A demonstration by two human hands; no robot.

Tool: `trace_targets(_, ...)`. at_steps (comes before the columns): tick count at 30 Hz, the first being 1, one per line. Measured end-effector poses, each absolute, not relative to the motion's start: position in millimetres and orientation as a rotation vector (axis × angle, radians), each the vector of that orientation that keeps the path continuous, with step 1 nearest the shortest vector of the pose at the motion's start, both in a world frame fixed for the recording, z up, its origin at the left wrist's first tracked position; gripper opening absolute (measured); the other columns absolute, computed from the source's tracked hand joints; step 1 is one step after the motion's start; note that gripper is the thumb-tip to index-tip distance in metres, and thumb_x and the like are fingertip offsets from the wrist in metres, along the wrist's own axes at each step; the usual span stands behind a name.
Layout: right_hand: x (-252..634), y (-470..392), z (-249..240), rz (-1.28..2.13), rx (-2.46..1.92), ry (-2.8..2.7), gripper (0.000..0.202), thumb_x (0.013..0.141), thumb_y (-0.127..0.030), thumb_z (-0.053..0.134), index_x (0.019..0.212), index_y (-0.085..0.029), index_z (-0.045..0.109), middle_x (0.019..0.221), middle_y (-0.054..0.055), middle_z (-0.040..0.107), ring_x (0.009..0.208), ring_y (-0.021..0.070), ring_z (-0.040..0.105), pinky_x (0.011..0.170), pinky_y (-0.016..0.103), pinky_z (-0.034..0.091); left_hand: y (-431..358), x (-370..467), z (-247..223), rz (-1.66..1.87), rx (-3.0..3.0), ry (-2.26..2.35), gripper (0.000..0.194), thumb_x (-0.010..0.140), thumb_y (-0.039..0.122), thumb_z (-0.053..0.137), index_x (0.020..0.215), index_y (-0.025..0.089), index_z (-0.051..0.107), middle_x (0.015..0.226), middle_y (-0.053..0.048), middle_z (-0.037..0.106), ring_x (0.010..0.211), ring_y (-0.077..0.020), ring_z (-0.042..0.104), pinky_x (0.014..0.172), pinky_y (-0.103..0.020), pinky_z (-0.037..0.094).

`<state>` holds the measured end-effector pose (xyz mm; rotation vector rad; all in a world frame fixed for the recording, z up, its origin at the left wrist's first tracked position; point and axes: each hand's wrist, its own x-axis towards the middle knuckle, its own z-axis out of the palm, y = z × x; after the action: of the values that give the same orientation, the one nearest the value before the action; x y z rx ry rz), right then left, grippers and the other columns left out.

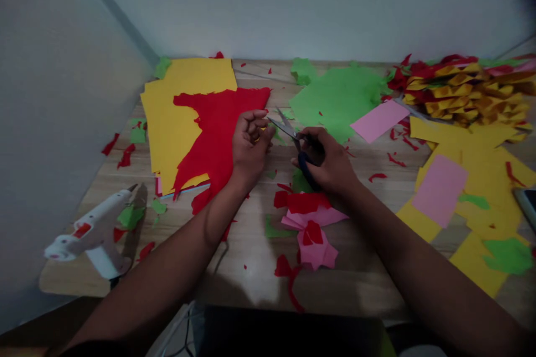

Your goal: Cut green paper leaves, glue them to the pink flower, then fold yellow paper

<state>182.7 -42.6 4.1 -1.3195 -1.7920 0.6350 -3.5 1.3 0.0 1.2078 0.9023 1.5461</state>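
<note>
In my right hand I hold a pair of scissors, dark-handled, with the blades parted and pointing up and left. Close to the blade tips is my left hand, its fingers curled and thumb drawn in; whatever it pinches, if anything, is too small to make out. Beneath that hand and wrist spreads a large red sheet with ragged cut edges, partly over a stack of yellow sheets. Pink paper cut in a pointed flower shape lies below the scissors, with red pieces on it.
A white glue gun stands at the left front. Green paper and a pink rectangle lie behind my right hand. Folded yellow and red paper is heaped at the back right, near yellow strips. Small scraps litter the wooden table.
</note>
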Motion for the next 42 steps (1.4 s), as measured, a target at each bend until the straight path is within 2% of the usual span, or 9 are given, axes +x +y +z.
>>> trace_targets(5, 184, -43, 4, 0.651, -1.290, -1.824, 0.050, 0.074, -0.036, 0.077, 0.120, -0.026, 0.058, 0.101, 0.004, 0.067, 0.090, 0.0222, 0.065, 0.087, 0.039, 0.053, -1, -4, 2, 1.529, 1.230, 0.885, 0.046, 0.075, 0.051, 0.082, 0.103, 0.025, 0.058, 0.085, 0.001, 0.061, 0.056, -0.0074, 0.053, 0.045, -0.017, 0.040)
trace_targets(11, 182, -43, 4, 0.646, -1.284, -1.834, 0.048, 0.075, -0.037, 0.078, 0.119, -0.025, 0.063, 0.092, 0.002, 0.070, 0.081, 0.0207, 0.066, 0.079, 0.036, 0.054, -2, -4, 2, 1.505, 1.237, 0.863, 0.046, 0.076, 0.051, 0.081, 0.106, 0.027, 0.056, 0.082, 0.001, 0.062, 0.054, -0.0080, 0.053, 0.046, -0.018, 0.040)
trace_targets(20, 182, -42, 3, 0.558, -1.359, -1.717, 0.040, 0.080, -0.038, 0.073, 0.117, -0.026, 0.062, 0.084, 0.000, 0.069, 0.072, 0.0190, 0.065, 0.070, 0.033, 0.054, -1, -5, 3, 1.526, 1.143, 0.888, 0.048, 0.072, 0.042, 0.086, 0.106, 0.026, 0.057, 0.082, 0.005, 0.062, 0.052, -0.0057, 0.051, 0.044, -0.016, 0.042)
trace_targets(26, 183, -41, 4, 0.280, -1.405, -1.792, 0.051, 0.078, -0.038, 0.072, 0.124, -0.023, 0.055, 0.104, 0.009, 0.066, 0.096, 0.0288, 0.060, 0.089, 0.046, 0.050, 2, -5, 2, 1.501, 1.112, 0.921, 0.048, 0.067, 0.038, 0.088, 0.105, 0.023, 0.063, 0.085, 0.002, 0.067, 0.056, -0.0059, 0.057, 0.048, -0.015, 0.044)
trace_targets(29, 183, -40, 2, 0.210, -1.472, -1.803, 0.047, 0.082, -0.035, 0.067, 0.125, -0.021, 0.055, 0.105, 0.010, 0.066, 0.097, 0.0291, 0.059, 0.091, 0.046, 0.049, 2, -5, 2, 1.487, 1.131, 0.952, 0.042, 0.067, 0.039, 0.088, 0.099, 0.021, 0.067, 0.079, 0.002, 0.068, 0.053, -0.0053, 0.055, 0.047, -0.015, 0.043)
trace_targets(33, 187, -38, -3, 0.076, -1.672, -1.897, 0.046, 0.084, -0.029, 0.060, 0.127, -0.015, 0.058, 0.113, 0.015, 0.066, 0.105, 0.0333, 0.055, 0.099, 0.049, 0.044, 0, -5, 5, 1.456, 1.109, 0.985, 0.033, 0.069, 0.042, 0.086, 0.084, 0.020, 0.068, 0.062, 0.005, 0.060, 0.044, -0.0048, 0.049, 0.042, -0.017, 0.039)
trace_targets(38, 191, -37, -6, 0.052, -1.736, -2.026, 0.054, 0.086, -0.033, 0.059, 0.136, -0.013, 0.057, 0.117, 0.019, 0.061, 0.109, 0.0358, 0.051, 0.100, 0.051, 0.042, -3, -4, 9, 1.431, 1.098, 0.977, 0.032, 0.069, 0.043, 0.085, 0.080, 0.020, 0.066, 0.066, 0.003, 0.066, 0.052, -0.0083, 0.059, 0.045, -0.018, 0.045)
trace_targets(42, 188, -39, -4, 0.052, -1.753, -2.073, 0.057, 0.088, -0.034, 0.058, 0.141, -0.013, 0.055, 0.118, 0.019, 0.058, 0.110, 0.0357, 0.050, 0.101, 0.052, 0.042, -8, -2, 8, 1.368, 1.192, 1.007, 0.032, 0.071, 0.044, 0.084, 0.083, 0.019, 0.068, 0.067, 0.001, 0.069, 0.053, -0.0098, 0.061, 0.046, -0.019, 0.047)
